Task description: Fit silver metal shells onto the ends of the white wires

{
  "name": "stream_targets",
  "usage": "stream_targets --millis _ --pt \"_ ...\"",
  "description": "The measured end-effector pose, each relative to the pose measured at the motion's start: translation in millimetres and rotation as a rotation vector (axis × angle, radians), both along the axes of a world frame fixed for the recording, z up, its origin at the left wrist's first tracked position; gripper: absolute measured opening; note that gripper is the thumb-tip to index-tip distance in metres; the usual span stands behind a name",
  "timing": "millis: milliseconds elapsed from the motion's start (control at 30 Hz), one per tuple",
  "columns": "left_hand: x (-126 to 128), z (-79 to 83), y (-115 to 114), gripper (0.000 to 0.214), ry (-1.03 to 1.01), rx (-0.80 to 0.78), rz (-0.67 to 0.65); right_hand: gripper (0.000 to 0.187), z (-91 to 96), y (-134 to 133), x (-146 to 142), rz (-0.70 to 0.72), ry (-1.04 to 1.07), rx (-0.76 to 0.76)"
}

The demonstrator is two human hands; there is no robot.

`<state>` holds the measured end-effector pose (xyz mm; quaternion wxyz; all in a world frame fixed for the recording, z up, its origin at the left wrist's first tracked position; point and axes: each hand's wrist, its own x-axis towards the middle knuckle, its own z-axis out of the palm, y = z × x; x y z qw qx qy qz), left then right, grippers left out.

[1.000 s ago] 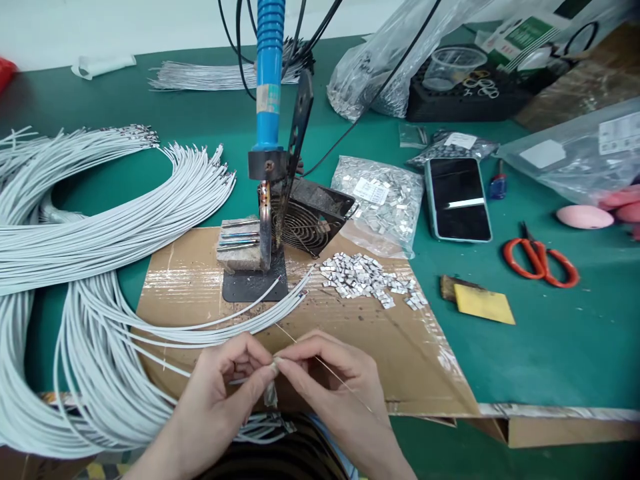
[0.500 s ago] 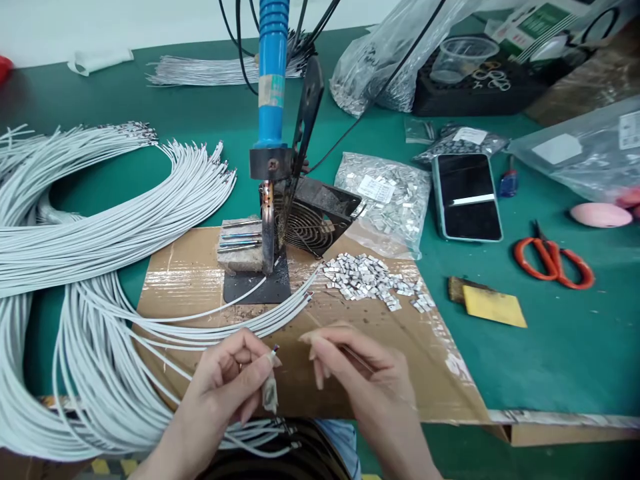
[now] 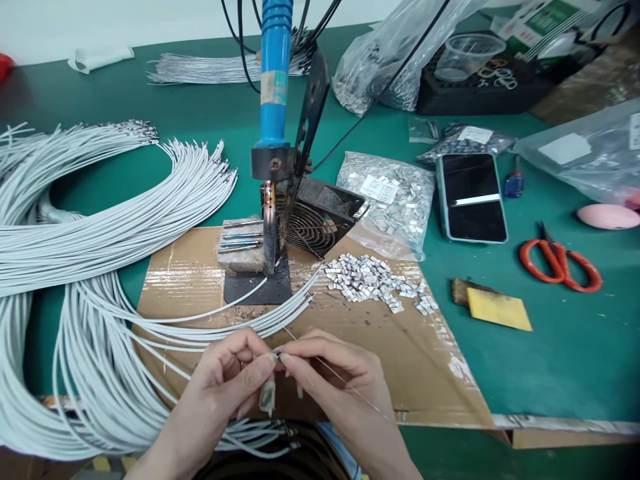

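My left hand [image 3: 233, 377] is closed in a pinch on the end of a white cable, mostly hidden by the fingers. A whitish wrapped piece [image 3: 267, 398] hangs below these fingers; whether it covers a fingertip I cannot tell. My right hand [image 3: 337, 377] meets it, thumb and forefinger closed at the cable's small dark wire tip [image 3: 278, 354]. A thin silvery wire [image 3: 345, 381], like solder, runs across the right hand. Just beyond lie several white cables [image 3: 250, 331] and a blue-handled soldering iron [image 3: 275, 80], clamped upright with its tip down.
Thick white cable bundles [image 3: 100, 247] fill the left side. Behind the cardboard sheet [image 3: 400, 360] stands a black fan [image 3: 320, 220]. Small metal connectors [image 3: 360, 280] lie piled near a bag of them [image 3: 395, 200]. At right are a phone [image 3: 473, 200], scissors [image 3: 560, 263] and a yellow sponge [image 3: 500, 309].
My right hand has moved left, and its fingertips now meet my left hand's at the cable tip. My left hand has barely moved.
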<state>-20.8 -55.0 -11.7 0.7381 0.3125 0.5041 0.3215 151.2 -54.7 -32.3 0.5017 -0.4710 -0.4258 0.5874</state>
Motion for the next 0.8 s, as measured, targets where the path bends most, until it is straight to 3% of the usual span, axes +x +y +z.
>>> stream_targets --millis 433,800 --pt "2 10.5 3 0.042 0.048 -0.056 -0.005 0.011 -7.8 -6 9 0.104 -0.033 0.05" --pt "0 9.7 -1 0.037 0.182 0.064 -0.047 0.014 17.2 3 24 0.253 -0.209 0.082"
